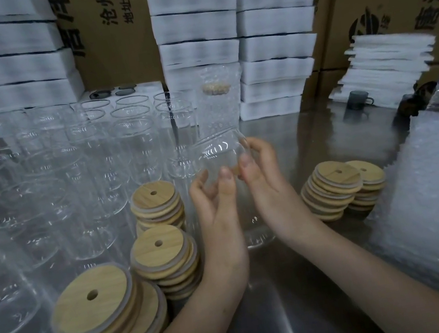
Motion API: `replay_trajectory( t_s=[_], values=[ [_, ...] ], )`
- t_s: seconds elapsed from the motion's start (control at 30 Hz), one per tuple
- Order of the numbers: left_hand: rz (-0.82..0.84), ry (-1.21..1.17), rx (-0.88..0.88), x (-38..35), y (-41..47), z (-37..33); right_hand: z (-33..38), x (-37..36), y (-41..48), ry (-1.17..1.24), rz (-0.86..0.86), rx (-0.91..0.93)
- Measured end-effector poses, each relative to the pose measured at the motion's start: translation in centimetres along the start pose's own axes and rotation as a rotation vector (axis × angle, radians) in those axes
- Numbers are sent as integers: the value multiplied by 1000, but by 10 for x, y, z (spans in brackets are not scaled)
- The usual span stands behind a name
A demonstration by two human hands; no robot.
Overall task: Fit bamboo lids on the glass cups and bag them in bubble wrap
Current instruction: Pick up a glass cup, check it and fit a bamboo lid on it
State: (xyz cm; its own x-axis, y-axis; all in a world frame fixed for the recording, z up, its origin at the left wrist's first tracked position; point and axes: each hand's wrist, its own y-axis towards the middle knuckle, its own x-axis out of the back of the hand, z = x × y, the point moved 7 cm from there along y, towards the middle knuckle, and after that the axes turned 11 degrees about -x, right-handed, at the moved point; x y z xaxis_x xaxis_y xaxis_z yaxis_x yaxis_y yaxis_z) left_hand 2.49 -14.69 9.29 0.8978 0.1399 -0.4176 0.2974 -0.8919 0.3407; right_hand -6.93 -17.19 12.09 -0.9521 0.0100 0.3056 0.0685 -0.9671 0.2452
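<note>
The person has 1 bare glass cup (220, 151) between both hands, above the steel bench (320, 280). The left hand (212, 197) curls its thumb and fingers round the cup's near side. The right hand (260, 171) grips the other side with bent fingers. Both hands have a light hold on the glass and carry nothing else. The cup is tipped with its mouth away from the person, and no lid sits on it (a tan smear seen through the glass looks like a finger, not bamboo). The clear glass makes it impossible to tell whether the cup's foot touches the bench.

From how things lie, the job looks barely begun. Just behind the held cup stands the only finished piece in view, a bagged cup (218, 107) in bubble wrap with a bamboo lid showing near its top. To the left, unlidded cups (134, 140) crowd the bench in rows, too many to count. There are 3 left lid stacks (164, 249) beside the left forearm and 2 right lid stacks (333, 187) past the right one. A pile of bubble-wrap bags (438, 201) lies at the right edge, well apart from the hands.

For this cup, everything is still to do: take a lid from a stack, seat it on the rim, then slip the cup into a bag.
</note>
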Motion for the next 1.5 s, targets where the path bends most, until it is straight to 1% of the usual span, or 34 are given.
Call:
replay_trajectory(
  t_s=[0.13,0.23,0.33,0.4,0.47,0.57,0.67,0.77,0.87,1.0,1.17,1.23,1.33,1.5],
  values=[
    [-43,20,-32,0,-1,-4,2,4,3,71,-16,-9],
    [-40,90,-95,2,1,-7,-2,5,6,177,14,-87],
    [-13,104,-97,1,4,-5,-5,3,6,286,87,-198],
    [-4,77,-67,1,7,-4,-6,2,6,340,120,-251],
    [1,22,-21,1,10,-2,-7,2,7,373,134,-239],
    [13,-58,82,0,10,5,-11,2,9,464,181,-244],
    [24,-136,196,0,8,14,-8,2,8,508,212,-266],
    [37,-119,238,1,8,20,-8,-1,8,537,200,-274],
    [-7,-87,196,5,5,19,-9,-4,7,558,211,-268],
    [-66,-56,71,9,5,7,-8,-1,8,530,216,-250],
    [-100,11,-2,9,4,1,-5,6,7,492,113,-220],
    [-70,51,-22,6,3,-2,-4,9,6,512,52,-211],
    [47,127,-52,-2,-1,-3,-3,15,5,471,-32,-157],
    [125,353,-204,-8,-11,-9,-1,15,4,515,-12,-77]
  ],
)
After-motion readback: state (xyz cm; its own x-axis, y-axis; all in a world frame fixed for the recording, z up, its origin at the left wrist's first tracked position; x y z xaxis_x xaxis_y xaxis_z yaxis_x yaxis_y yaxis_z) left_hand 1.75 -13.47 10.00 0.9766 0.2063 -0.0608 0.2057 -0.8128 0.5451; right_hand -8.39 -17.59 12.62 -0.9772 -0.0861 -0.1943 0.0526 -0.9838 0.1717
